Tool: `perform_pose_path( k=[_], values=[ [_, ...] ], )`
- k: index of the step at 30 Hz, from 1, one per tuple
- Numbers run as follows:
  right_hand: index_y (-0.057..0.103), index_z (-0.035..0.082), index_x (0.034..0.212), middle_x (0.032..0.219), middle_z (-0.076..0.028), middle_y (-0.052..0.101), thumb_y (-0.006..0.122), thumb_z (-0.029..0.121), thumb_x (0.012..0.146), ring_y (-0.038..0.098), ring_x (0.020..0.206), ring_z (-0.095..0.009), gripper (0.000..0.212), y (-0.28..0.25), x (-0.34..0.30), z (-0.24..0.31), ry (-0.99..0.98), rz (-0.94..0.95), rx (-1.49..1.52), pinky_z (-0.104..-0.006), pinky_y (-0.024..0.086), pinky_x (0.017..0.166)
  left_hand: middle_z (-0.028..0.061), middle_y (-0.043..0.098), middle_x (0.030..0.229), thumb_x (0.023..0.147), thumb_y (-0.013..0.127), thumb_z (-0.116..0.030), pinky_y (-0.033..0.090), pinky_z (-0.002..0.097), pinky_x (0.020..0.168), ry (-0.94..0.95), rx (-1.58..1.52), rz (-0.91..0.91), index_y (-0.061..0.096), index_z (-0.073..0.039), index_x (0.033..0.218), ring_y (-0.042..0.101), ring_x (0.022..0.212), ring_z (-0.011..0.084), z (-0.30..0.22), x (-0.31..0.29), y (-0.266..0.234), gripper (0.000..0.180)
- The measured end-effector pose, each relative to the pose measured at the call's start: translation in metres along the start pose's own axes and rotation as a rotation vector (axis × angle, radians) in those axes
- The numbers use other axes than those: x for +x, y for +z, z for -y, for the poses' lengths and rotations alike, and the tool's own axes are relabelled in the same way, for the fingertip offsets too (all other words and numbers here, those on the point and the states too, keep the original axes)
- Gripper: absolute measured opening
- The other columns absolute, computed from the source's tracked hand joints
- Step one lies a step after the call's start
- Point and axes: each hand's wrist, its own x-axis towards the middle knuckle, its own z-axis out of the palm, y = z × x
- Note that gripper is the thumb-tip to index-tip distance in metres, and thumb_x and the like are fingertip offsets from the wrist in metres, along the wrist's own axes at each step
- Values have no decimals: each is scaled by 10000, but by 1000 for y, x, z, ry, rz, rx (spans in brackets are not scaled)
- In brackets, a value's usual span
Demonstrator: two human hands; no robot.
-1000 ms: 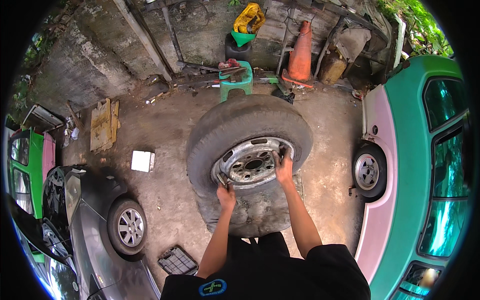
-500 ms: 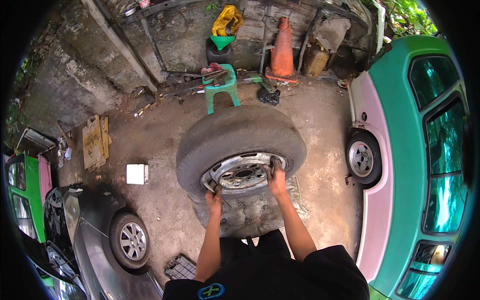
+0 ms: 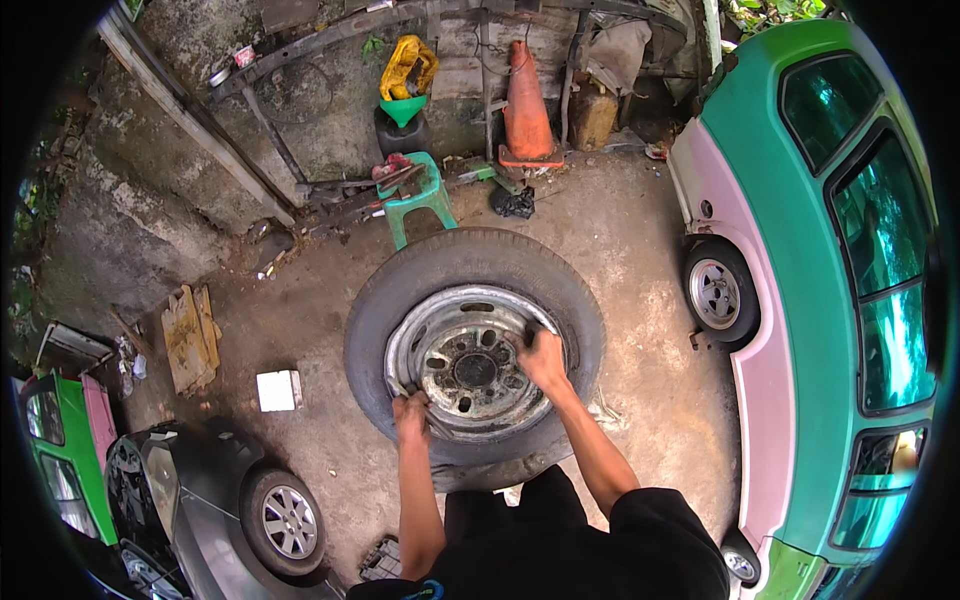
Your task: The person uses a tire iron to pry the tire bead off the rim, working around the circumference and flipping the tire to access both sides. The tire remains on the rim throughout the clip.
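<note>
A large wheel stands before me, a black tyre (image 3: pixel 390 290) around a worn silver steel rim (image 3: pixel 475 300). Its face is turned toward me, showing the round hub hole and the slots around it. At the rim's lower left edge, my left hand (image 3: pixel 410 415) has its fingers curled closed on the metal; a thin metal edge shows just above the fingers. My right hand (image 3: pixel 541 358) is bent over the right side of the rim, fingertips hooked inward against it. The undersides of both hands' grips are hidden.
Beyond the tyre are a green plastic stool (image 3: pixel 420 190), an orange cone (image 3: pixel 527 110) and a black jug with a green funnel (image 3: pixel 403 110). A green and pink vehicle (image 3: pixel 780 270) stands at right, a dark car (image 3: pixel 210 490) at left. A white block (image 3: pixel 279 391) lies on the floor.
The wheel has tilted so its face turns more toward me, and the far tread shows less. Both hands have moved with the rim. The view has shifted slightly.
</note>
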Motion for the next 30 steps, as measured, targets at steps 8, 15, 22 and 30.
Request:
perform_pose_path(
  k=[8, 15, 22, 30],
  values=[
    [658, -88, 926, 962, -343, 639, 657, 461, 851, 620, 1000, -464, 554, 103, -2, -114, 390, 288, -168, -475, 485, 877, 76, 538, 792, 752, 566, -37, 420, 344, 567, -234, 239, -10, 527, 94, 1040, 513, 635, 178, 98, 59, -27, 319],
    [619, -17, 1174, 1111, -286, 627, 614, 300, 904, 588, 1082, -437, 417, 103, -42, -148, 56, 113, 20, -448, 471, 916, 35, 560, 927, 828, 578, -40, 464, 303, 670, -171, 99, 96, 541, -13, 1123, 552, 784, 130, 120, 43, -47, 299],
    [651, 2, 1008, 954, -191, 683, 672, 120, 853, 672, 886, -332, 196, 103, -114, -98, 77, -30, 108, -394, 523, 770, 139, 582, 1223, 894, 541, -128, 421, 326, 972, -174, 137, 139, 519, 46, 1263, 540, 1145, 207, 82, 9, -39, 408],
    [612, 7, 1055, 879, -44, 644, 600, 296, 969, 580, 875, -136, 302, 124, -196, -49, 293, 331, 703, -301, 470, 816, 134, 479, 1428, 957, 470, -276, 252, 339, 1141, -293, 57, 572, 518, 6, 1353, 389, 1362, 232, 51, -8, -18, 489]
  ],
)
